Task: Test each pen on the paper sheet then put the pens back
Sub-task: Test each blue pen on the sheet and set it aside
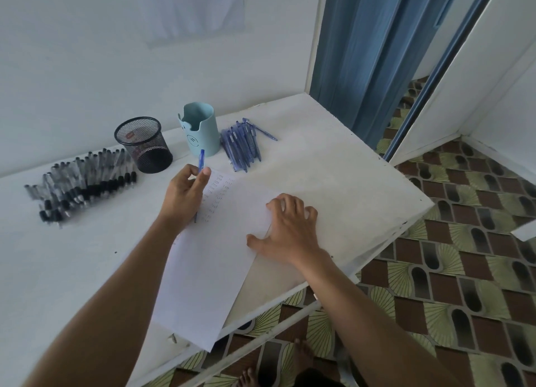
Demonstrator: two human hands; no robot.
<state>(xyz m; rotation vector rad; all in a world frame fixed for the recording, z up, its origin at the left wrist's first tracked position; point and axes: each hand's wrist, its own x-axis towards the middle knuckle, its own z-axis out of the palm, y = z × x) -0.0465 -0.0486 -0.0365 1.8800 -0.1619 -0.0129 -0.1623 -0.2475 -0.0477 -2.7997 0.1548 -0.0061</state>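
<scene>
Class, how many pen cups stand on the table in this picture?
2. The black mesh cup stands beside the black pens; the pale blue cup stands just right of it, next to the blue pen pile. Nothing suggests a hidden third.

Blue pens [242,144], black mesh cup [144,145]

Table [333,166] w/ sheet [208,276], pens [242,147], 2 holders [200,134]

The left hand [184,193] hides the middle of its pen [201,159]; only the top and tip show. The marks [216,190] on the paper [214,264] are too small to read. The counter [333,160] is cut off at the left edge.
</scene>
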